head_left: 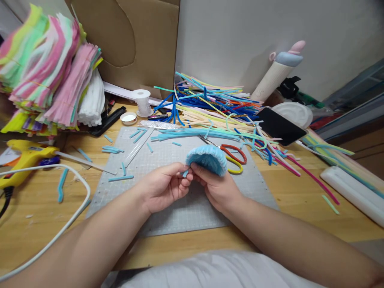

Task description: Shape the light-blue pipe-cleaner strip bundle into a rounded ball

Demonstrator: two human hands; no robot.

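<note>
A light blue, cupped piece made of fuzzy pipe cleaners (211, 156) is tilted in my right hand (220, 188), whose thumb presses inside it and whose fingers wrap beneath. My left hand (168, 186) pinches a short blue pipe cleaner end (185, 174) at the left edge of that piece. Both hands meet above the grey cutting mat (168, 224). Just behind the cupped piece lie scissors (235, 154) with red and yellow handles. Cut blue pipe cleaner bits (121, 177) are scattered on the mat to the left.
Blue pipe cleaners (180, 134) lie below a colourful heap (207, 102). A yellow glue gun (28, 154) and its white cable (87, 184) occupy the left. Pipe cleaner bundles (45, 68), a ribbon spool (142, 103), a black phone (280, 126) and a bottle (274, 72) stand or lie farther back.
</note>
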